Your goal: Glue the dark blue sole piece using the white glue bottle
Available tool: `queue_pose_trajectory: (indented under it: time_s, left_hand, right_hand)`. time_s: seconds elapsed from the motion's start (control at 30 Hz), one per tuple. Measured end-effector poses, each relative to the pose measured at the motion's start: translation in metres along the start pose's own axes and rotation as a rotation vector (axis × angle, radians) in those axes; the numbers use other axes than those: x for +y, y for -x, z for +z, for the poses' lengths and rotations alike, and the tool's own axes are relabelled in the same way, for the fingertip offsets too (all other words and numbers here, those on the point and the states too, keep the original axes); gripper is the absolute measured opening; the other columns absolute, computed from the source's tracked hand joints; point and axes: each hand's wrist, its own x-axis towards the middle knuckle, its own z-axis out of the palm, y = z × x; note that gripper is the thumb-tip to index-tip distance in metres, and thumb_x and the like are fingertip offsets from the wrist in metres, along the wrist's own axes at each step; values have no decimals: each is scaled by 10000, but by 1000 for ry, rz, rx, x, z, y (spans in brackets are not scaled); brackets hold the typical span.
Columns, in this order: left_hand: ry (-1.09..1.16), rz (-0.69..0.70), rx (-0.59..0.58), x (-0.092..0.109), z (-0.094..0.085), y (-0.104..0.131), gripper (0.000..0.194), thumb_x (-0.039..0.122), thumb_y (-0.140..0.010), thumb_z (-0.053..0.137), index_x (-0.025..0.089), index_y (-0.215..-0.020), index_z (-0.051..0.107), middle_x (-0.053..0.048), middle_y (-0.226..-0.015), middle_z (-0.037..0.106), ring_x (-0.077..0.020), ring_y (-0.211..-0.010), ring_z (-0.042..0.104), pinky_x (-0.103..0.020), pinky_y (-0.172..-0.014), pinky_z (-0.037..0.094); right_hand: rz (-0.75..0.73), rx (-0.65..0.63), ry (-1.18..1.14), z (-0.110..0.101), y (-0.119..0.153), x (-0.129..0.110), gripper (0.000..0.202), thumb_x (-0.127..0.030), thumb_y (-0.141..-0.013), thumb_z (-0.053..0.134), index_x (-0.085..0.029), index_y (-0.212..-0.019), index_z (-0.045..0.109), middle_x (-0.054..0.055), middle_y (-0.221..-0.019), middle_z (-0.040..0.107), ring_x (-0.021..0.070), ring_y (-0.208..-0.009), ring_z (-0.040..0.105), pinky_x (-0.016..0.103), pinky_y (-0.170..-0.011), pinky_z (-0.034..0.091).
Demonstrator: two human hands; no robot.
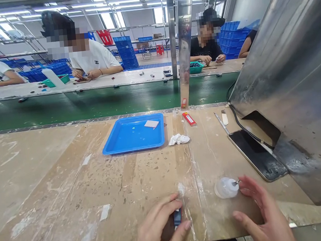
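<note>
A small blue part (177, 217) is being pinched in the left hand (159, 230), while the bottle (226, 187), lying beside the spread right hand (262, 216), is being touched, unclamped; steadying advised.

A blue tray (133, 135) sits on the workbench (55, 183) at 12 o'clock, holding a small white pad (151, 124). A crumpled white cloth (178, 139) lies just beside its right edge. A red lighter (189, 119) lies at 1 o'clock. A dark phone (257, 154) lies at 3 o'clock. A green conveyor belt (90, 102) runs beyond the bench.
</note>
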Motion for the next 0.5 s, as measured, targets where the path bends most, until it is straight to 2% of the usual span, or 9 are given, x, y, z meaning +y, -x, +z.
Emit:
queue_pose_trajectory:
  time_s: [0.1,0.2,0.27,0.37,0.43,0.5]
  left_hand:
    - [-77,24,95,0,6,3,190,272,-993,611,225,-1169,668,-96,-1073,698,-193,-949,733,-221,-774,615]
    - [-158,50,164,-7,11,6,244,250,-1019,569,198,-1252,622,-83,-1054,733,-170,-913,746,-206,-815,612]
    - [-205,38,215,-13,14,9,194,263,-1017,580,182,-1187,625,-63,-1027,759,-157,-866,760,-188,-824,611]
    - [-251,78,260,-18,16,11,93,210,-1019,567,179,-1061,644,-49,-1015,772,-147,-849,767,-171,-837,600]
    - [-258,126,260,-18,16,10,107,153,-1012,564,172,-1056,660,-53,-1046,768,-148,-901,763,-174,-874,587]
    - [-254,151,258,-16,15,10,131,125,-999,585,151,-1093,673,-72,-1080,763,-155,-960,753,-180,-909,573]
  right_hand:
    - [39,-36,-74,12,-18,-28,774,-555,-862,701,-225,-1482,375,134,-1416,596,303,-1235,623,436,-993,545]
    - [86,-69,-141,27,-25,-48,628,-591,-885,650,-252,-1386,484,82,-1321,665,281,-1207,632,424,-1007,513]
    - [115,-86,-185,33,-24,-51,508,-590,-879,661,-247,-1241,564,70,-1255,694,258,-1136,660,369,-948,527]
    - [163,-57,-344,36,-18,-46,486,-564,-818,758,-242,-1090,515,71,-1171,728,209,-1047,685,268,-864,533]
    - [179,-37,-425,34,-11,-45,513,-570,-788,790,-246,-1049,489,63,-1089,751,188,-952,698,234,-808,535]
    - [171,-17,-421,32,-3,-49,498,-602,-819,744,-238,-1092,541,67,-1025,754,200,-886,700,244,-760,545]
